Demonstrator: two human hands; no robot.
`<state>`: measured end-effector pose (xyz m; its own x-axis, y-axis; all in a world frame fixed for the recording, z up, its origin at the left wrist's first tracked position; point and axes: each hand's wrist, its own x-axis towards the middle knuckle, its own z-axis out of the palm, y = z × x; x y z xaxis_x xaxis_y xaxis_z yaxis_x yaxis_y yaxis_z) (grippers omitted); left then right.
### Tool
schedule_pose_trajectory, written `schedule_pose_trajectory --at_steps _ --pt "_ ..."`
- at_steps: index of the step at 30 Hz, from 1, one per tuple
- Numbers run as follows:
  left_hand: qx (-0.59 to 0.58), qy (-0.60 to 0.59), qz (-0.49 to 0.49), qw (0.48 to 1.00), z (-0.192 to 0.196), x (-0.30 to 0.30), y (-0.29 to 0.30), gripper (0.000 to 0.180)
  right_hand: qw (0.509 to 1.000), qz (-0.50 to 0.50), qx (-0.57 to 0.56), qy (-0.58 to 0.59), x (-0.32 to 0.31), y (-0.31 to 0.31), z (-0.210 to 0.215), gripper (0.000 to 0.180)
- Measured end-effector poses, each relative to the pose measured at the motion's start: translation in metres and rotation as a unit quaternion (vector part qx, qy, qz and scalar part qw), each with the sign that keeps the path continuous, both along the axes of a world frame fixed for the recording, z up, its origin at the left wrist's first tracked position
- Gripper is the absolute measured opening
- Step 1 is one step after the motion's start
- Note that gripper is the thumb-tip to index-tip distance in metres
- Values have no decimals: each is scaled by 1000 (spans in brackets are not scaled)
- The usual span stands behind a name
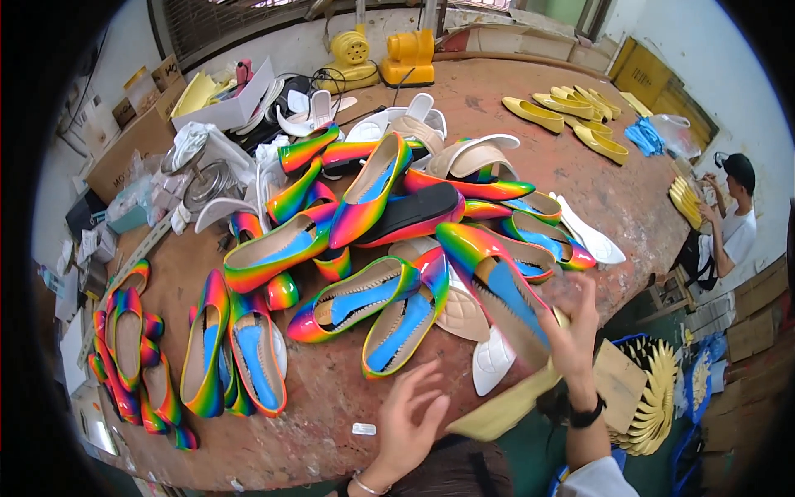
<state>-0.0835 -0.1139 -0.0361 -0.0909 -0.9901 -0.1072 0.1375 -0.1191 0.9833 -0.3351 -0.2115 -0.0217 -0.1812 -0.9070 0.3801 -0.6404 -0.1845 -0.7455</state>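
My right hand [573,331] grips the heel end of a rainbow-coloured flat shoe [494,282] with a blue and beige lining, at the near right edge of the brown worktable [331,398]. A black band sits on that wrist. My left hand [411,418] hovers over the table's near edge with fingers spread and nothing in it, just below another rainbow shoe [403,319]. A white quilted insole [493,363] lies between the two hands. A pale yellow flat piece [501,410] sticks out under the table edge below my right hand.
Several rainbow flats are piled mid-table [364,199] and lined up at the left [207,348]. Yellow shoes [571,112] lie far right, two yellow machines [381,58] at the back, boxes [132,132] at the left. Another person [729,224] sits at right. Yellow insoles [654,398] are stacked lower right.
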Motion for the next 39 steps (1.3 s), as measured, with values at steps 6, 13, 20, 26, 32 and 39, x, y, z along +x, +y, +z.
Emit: schedule_pose_trajectory --at_steps 6,13,20,26,32,39 --pt "23 155 -12 988 17 -34 3 64 984 84 107 -112 69 100 32 53" --pt "279 643 -104 705 -11 47 53 48 936 253 43 -240 62 104 36 19" --pt "248 808 -154 512 -11 61 92 65 862 492 85 -88 107 84 65 22" --pt "281 739 -148 595 -20 71 108 44 846 525 -35 88 134 88 67 20" --pt "309 592 -111 736 -10 76 116 45 872 421 -37 249 135 112 66 32" --pt "389 112 47 913 -17 123 125 42 959 181 52 212 89 108 -3 44"
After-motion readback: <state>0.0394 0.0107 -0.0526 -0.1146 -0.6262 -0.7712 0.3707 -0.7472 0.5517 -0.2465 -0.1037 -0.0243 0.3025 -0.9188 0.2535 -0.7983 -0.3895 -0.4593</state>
